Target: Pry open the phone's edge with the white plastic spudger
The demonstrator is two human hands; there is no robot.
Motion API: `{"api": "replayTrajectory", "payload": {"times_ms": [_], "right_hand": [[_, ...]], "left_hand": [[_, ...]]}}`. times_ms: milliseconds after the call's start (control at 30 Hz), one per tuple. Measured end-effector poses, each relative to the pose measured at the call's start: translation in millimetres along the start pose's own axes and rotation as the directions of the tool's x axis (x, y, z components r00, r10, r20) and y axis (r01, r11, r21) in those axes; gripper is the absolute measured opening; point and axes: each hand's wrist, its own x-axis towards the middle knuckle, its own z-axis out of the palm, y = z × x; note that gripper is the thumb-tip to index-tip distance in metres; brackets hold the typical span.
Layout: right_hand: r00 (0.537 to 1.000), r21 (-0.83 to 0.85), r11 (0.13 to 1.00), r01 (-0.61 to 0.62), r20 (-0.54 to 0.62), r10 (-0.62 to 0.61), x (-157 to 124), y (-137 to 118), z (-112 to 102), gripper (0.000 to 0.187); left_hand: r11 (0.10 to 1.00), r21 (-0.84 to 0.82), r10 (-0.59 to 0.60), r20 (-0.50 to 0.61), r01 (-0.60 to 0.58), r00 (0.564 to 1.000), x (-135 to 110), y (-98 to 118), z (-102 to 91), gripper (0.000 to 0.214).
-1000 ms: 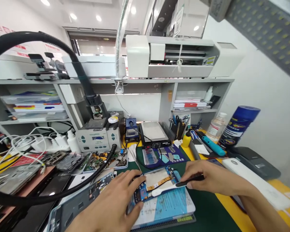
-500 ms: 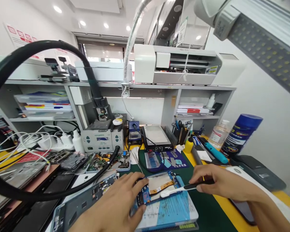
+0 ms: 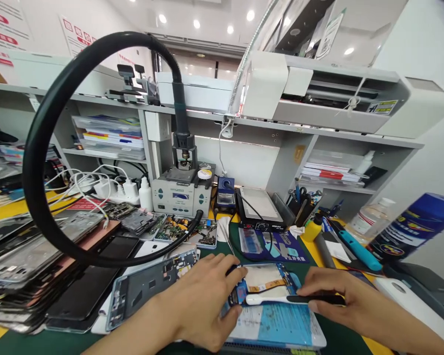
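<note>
An opened phone (image 3: 266, 274) with a blue frame lies on a blue and white box (image 3: 281, 325). An orange flex cable (image 3: 268, 286) crosses its pale inner face. My left hand (image 3: 210, 296) is closed over the phone's left end, fingers on the far side and thumb on the near side. In my right hand (image 3: 327, 291), pinched between thumb and fingers, is a toothbrush (image 3: 270, 299) with a white head and black handle. Its head rests at the phone's lower left part, near my left fingertips; the bristles cannot be made out.
Left of the phone lie an empty phone frame (image 3: 148, 283) and a stack of phone parts (image 3: 55, 246). A black hose (image 3: 40, 123) arcs over them from the grey rework station (image 3: 179, 195). Tweezers (image 3: 230, 241), a heating plate (image 3: 261, 207) and a spray can (image 3: 414, 229) stand around.
The view has turned left, so things sit farther right. The brush head has slid left along the phone towards my left fingers, and its handle is now nearly level. My left hand keeps its hold.
</note>
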Motion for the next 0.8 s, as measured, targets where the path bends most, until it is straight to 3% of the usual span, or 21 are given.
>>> {"api": "replayTrajectory", "payload": {"times_ms": [400,800], "right_hand": [[1.000,-0.009,1.000,0.002,0.006,-0.002,5,-1,18,0.031],[1.000,0.026,1.000,0.004,0.003,-0.004,0,11,-2,0.026]], "left_hand": [[1.000,0.015,0.010,-0.004,-0.010,1.000,-1,0,-1.4,0.057],[1.000,0.015,-0.012,0.035,0.012,0.999,0,0,-1.9,0.058]]}}
